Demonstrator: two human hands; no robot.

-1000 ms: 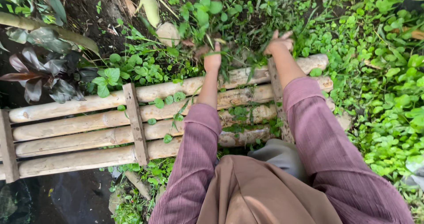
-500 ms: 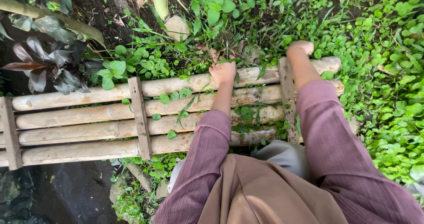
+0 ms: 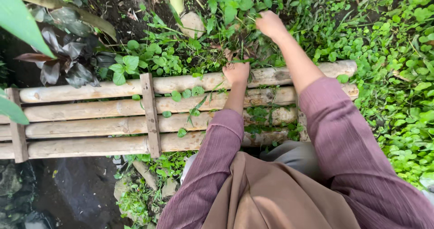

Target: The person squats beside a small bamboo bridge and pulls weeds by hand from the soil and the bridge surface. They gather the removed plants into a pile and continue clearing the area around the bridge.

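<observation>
Now the right hand (image 3: 270, 24) had moved further past the bamboo fence (image 3: 135, 107), its grip closed in the weeds (image 3: 239, 12). The left hand (image 3: 236, 72) had slid along the top pole, closed on weed stems there.

Weeds (image 3: 235, 53) behind bamboo fence (image 3: 135, 105)

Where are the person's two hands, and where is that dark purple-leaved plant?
left hand (image 3: 236, 72), head view, back of the hand, at the bamboo fence's top pole.
right hand (image 3: 270, 24), head view, knuckles, among the weeds.
dark purple-leaved plant (image 3: 68, 59), head view, centre leaves.
</observation>
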